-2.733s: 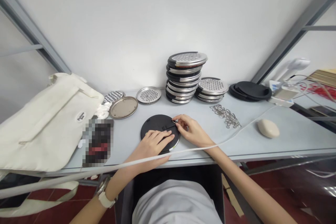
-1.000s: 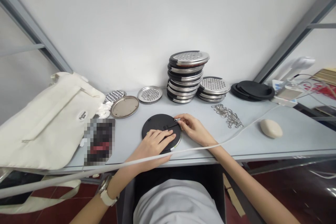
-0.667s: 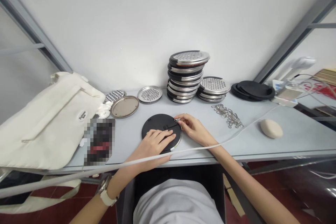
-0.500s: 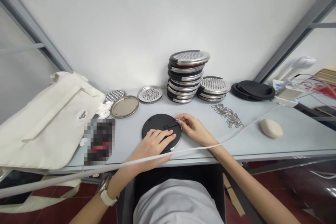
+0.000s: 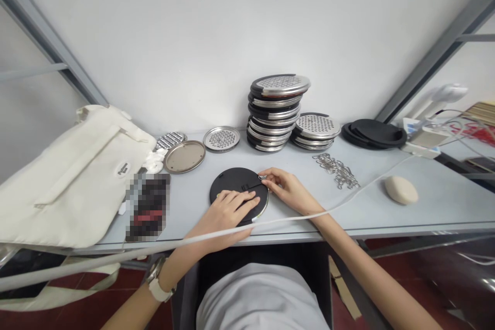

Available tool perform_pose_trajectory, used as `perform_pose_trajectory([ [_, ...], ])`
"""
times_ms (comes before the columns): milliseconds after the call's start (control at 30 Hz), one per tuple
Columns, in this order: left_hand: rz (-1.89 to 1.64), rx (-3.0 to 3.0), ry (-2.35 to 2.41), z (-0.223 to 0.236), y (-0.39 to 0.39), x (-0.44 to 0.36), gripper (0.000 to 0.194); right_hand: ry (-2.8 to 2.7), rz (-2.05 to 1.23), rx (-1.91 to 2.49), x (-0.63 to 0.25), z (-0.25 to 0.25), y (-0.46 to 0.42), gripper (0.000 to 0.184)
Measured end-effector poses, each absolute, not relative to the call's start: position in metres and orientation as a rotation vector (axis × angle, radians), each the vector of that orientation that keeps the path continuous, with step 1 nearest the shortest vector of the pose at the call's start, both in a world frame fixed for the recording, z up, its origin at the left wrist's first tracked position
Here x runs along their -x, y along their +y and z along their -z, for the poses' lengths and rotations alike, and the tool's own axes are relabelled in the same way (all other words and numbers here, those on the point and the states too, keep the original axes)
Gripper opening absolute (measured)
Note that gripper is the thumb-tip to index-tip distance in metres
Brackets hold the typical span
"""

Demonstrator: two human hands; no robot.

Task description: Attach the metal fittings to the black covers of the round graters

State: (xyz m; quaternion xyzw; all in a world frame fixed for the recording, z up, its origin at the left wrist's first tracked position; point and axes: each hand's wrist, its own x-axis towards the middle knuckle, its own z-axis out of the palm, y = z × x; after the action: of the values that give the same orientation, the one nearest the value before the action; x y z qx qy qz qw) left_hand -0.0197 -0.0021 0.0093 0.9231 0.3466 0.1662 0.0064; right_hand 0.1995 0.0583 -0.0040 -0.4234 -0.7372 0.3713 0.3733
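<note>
A round black plastic piece (image 5: 232, 180) with a strip of silvery rim at its right lies on the table before me. It looks like the underside of a round grater. My left hand (image 5: 232, 209) rests flat on it, fingers stretched out and slightly apart. At its upper right edge, my right hand (image 5: 284, 188) pinches a small metal clip (image 5: 260, 178) between thumb and forefinger; the fingers partly hide it. A heap of similar small metal clips (image 5: 337, 170) lies to the right of that hand.
Behind stand a tall stack of graters (image 5: 274, 118), a lower stack (image 5: 317, 129) and black round covers (image 5: 375, 133). Loose metal discs (image 5: 221, 139) lie at left, near a cream bag (image 5: 77, 175). A white cable (image 5: 294, 220) crosses in front of my forearms; a pale rounded object (image 5: 401, 190) sits right.
My left hand stays flat on the black piece. My right fingers have kept their pinch at its edge, with the metal clip shifting slightly. The whole view has drifted a little.
</note>
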Motion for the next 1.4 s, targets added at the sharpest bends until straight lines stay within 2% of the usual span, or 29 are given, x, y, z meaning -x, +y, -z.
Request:
perform_pose_trajectory([
  [567, -0.511, -2.888, 1.089, -0.010, -0.002, 0.020, 0.050, -2.007, -0.771, 1.148, -0.200, -0.003, 0.055, 0.025],
  [1400, -0.516, -2.872, 1.084, -0.010, -0.002, 0.020, 0.048, -2.027, -0.771, 1.137, -0.198, -0.006, 0.052, 0.021],
])
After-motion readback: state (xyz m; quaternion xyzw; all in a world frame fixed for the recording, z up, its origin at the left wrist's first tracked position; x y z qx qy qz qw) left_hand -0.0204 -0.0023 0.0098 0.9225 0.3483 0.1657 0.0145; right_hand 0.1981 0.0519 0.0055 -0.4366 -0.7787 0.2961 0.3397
